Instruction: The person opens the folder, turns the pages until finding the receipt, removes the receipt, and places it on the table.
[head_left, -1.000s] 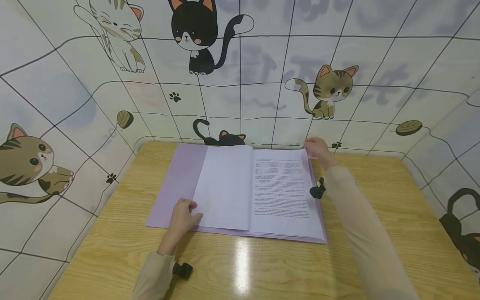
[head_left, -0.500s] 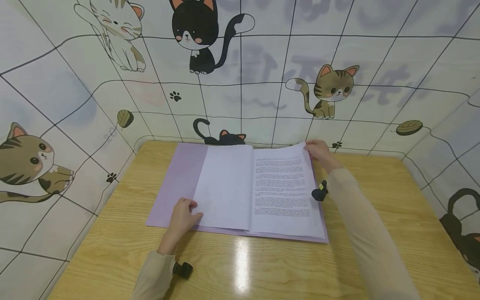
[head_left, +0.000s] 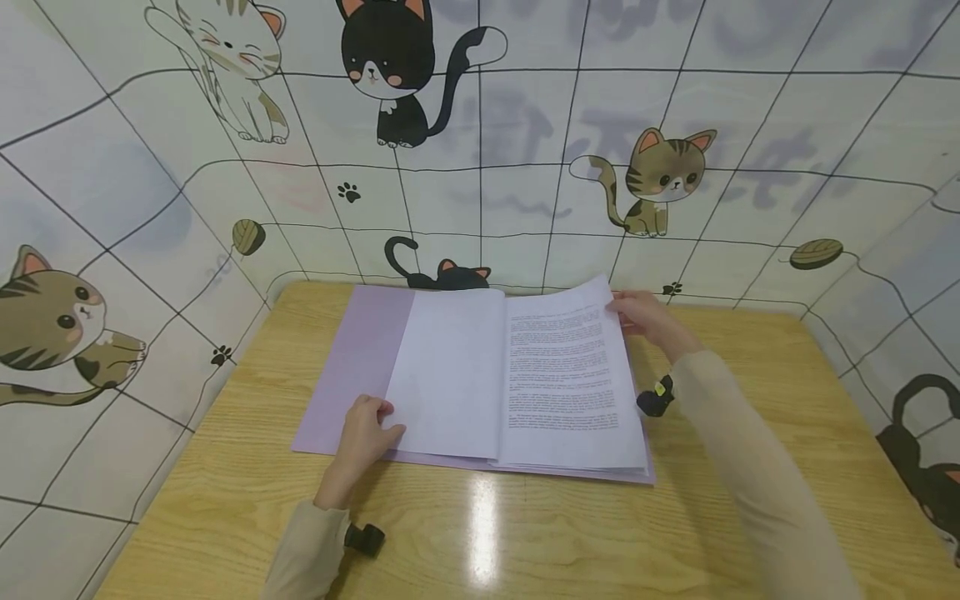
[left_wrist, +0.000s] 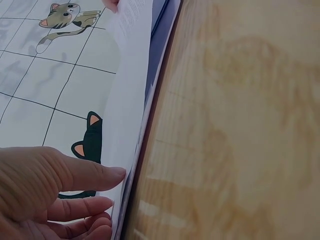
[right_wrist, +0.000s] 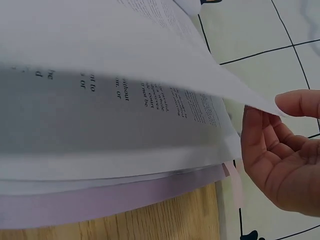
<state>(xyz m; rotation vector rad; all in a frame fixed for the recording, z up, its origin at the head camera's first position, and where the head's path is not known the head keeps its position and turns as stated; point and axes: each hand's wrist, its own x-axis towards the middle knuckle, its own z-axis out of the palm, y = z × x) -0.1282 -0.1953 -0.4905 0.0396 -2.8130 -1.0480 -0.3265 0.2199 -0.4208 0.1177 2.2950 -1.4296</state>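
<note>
An open purple folder (head_left: 360,358) lies on the wooden table with white sheets inside. Its left sheet (head_left: 450,375) looks blank, while the right-hand page (head_left: 562,375) carries rows of print. My right hand (head_left: 648,321) pinches that page near its upper right corner, between thumb and fingers. In the right wrist view the lifted page (right_wrist: 125,45) bows up, and another printed sheet (right_wrist: 100,120) shows beneath it. My left hand (head_left: 363,433) rests at the lower left edge of the blank sheet, thumb and fingers spread, as the left hand (left_wrist: 65,195) in its wrist view also shows.
The wooden table (head_left: 570,542) runs around the folder on its front and both sides. Directly behind it stands a white wall (head_left: 525,192) with grid lines and cartoon cats. A black wrist camera (head_left: 365,540) sits on the left sleeve.
My right hand has drawn the page's upper corner up off the sheets below and shifted slightly down and right. The page's top edge now curves upward. My left hand has stayed in place.
</note>
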